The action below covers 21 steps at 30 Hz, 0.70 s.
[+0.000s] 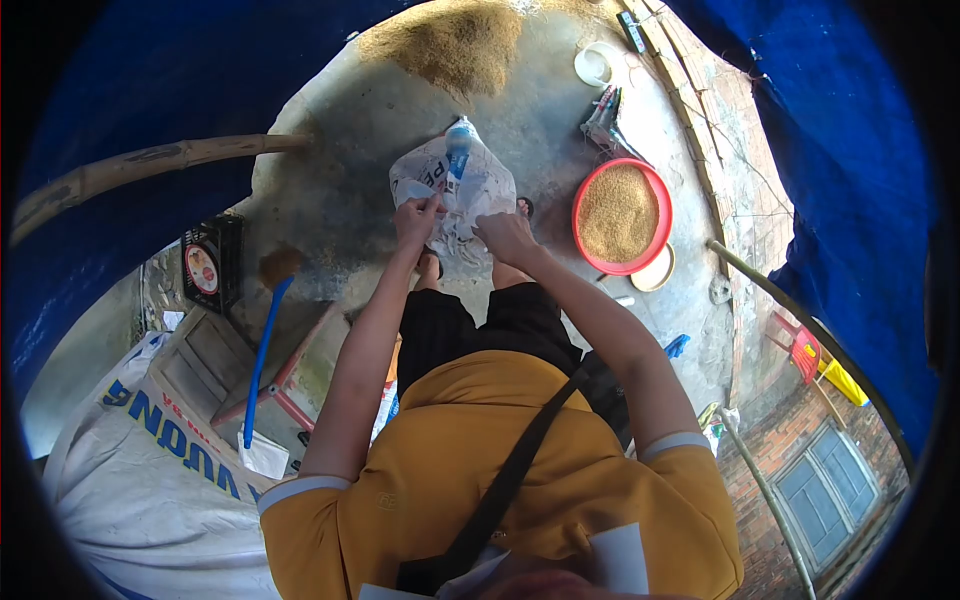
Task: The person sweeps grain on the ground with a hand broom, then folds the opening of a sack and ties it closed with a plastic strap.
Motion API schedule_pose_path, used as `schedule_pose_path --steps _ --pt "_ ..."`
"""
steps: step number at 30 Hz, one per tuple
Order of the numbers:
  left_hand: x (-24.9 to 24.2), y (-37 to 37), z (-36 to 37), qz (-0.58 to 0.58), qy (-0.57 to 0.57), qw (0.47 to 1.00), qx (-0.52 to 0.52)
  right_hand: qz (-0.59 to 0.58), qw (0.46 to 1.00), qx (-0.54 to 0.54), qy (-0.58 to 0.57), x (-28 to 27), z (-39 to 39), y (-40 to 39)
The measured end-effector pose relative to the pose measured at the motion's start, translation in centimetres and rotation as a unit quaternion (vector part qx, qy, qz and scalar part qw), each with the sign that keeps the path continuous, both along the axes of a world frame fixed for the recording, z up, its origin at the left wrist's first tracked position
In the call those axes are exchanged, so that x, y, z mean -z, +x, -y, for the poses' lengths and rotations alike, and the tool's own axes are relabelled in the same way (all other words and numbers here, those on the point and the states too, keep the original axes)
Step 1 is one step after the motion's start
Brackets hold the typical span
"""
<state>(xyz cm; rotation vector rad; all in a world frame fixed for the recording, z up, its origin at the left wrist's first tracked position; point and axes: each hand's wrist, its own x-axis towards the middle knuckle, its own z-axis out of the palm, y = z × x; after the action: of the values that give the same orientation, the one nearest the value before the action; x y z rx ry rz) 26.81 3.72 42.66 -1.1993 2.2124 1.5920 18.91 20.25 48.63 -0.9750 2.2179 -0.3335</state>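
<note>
A white woven sack (490,185) with dark and blue print spreads on the concrete floor just beyond my feet. My left hand (415,218) is closed on the near left part of the sack, its fingers pinched on the material. On the near right part, my right hand (505,238) is also closed, with its fingertips partly hidden. Between the two hands the sack's material is bunched into loose folds. To the right of the sack stands a red basin (665,215) filled with golden grain (618,205).
A heap of grain (460,45) lies ahead. A white bucket (597,65) is at the far right. On the left are a bamboo pole (160,160), a black crate (228,255), a blue-handled broom (262,360) and a large printed sack (160,500). Blue tarpaulin (850,150) hangs around.
</note>
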Motion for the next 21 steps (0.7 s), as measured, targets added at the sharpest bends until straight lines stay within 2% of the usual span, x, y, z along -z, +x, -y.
schedule_pose_path --steps 3,4,5,9,12,14,15,17,19,21 --pt "1.1 0.1 0.8 -0.009 -0.031 0.999 -0.039 0.0 0.998 -0.009 -0.064 -0.1 -2.0 0.2" --pt "1.6 -0.2 1.0 0.036 -0.006 0.997 -0.062 0.011 0.996 0.001 -0.087 -0.2 -2.3 0.3" --pt "1.9 -0.1 1.1 0.083 0.019 0.993 -0.082 0.011 0.996 0.002 -0.088 -0.4 -2.5 0.7" --pt "2.0 -0.2 0.9 0.102 0.005 0.992 -0.073 0.04 0.997 0.009 -0.06 -1.0 -2.9 1.8" --pt "3.3 0.6 0.4 0.076 -0.008 0.993 -0.089 0.043 0.997 0.021 -0.055 -0.6 -3.2 2.4" --pt "4.6 1.4 1.1 -0.041 -0.1 0.994 0.007 0.042 0.997 0.026 -0.058 -0.1 -3.3 2.5" --pt "4.1 1.4 1.6 -0.042 -0.1 0.994 0.007 0.047 0.995 0.053 -0.074 0.0 -3.4 2.4" --pt "1.9 1.4 3.2 -0.039 0.089 0.995 0.036 0.054 0.991 0.079 -0.092 0.6 -3.6 2.6" --pt "-0.3 1.4 3.5 -0.013 0.112 0.993 0.025 0.127 0.978 0.12 -0.115 1.7 -3.8 2.5" --pt "-2.2 1.3 3.0 0.01 0.139 0.99 0.019 0.15 0.971 0.154 -0.101 2.2 -3.9 2.6"
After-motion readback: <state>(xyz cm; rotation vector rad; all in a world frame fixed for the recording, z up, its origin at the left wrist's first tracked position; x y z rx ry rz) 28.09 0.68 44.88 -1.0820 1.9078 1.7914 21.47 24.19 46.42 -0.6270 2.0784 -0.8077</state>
